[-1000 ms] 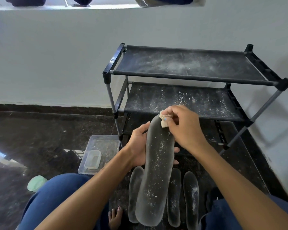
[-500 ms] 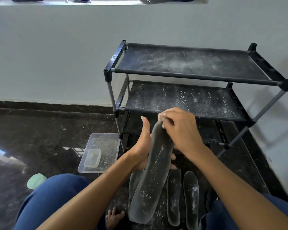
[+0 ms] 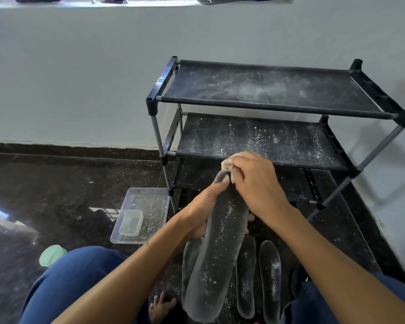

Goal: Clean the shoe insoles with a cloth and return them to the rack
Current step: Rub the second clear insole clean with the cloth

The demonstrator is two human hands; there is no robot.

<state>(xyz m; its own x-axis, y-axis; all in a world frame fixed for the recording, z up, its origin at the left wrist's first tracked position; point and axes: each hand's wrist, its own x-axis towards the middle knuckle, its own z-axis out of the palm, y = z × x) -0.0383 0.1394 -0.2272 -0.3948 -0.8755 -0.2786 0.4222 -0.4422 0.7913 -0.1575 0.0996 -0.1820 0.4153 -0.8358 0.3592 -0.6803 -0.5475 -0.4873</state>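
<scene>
Left hand point(image 3: 204, 213) grips insole point(image 3: 216, 260), long axis toward rack point(image 3: 274, 106); right hand point(image 3: 255, 183) pinches cloth point(image 3: 227, 165) at far tip.

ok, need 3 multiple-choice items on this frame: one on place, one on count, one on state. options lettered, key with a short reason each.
1. Where is the clear plastic tray?
A. on the rack's top shelf
B. on the floor left of the rack
C. on the person's lap

2. How many insoles lie on the floor by the one being held?
A. one
B. three
C. six

3. What is the right hand doing?
A. hanging idle
B. pressing a cloth on the insole's far end
C. gripping the rack

Key:
1 B, the tray sits on the dark floor beside the rack.
2 B, three insoles on the floor show beside the held insole, which the left hand holds.
3 B, its fingers bunch the cloth against the tip.
</scene>
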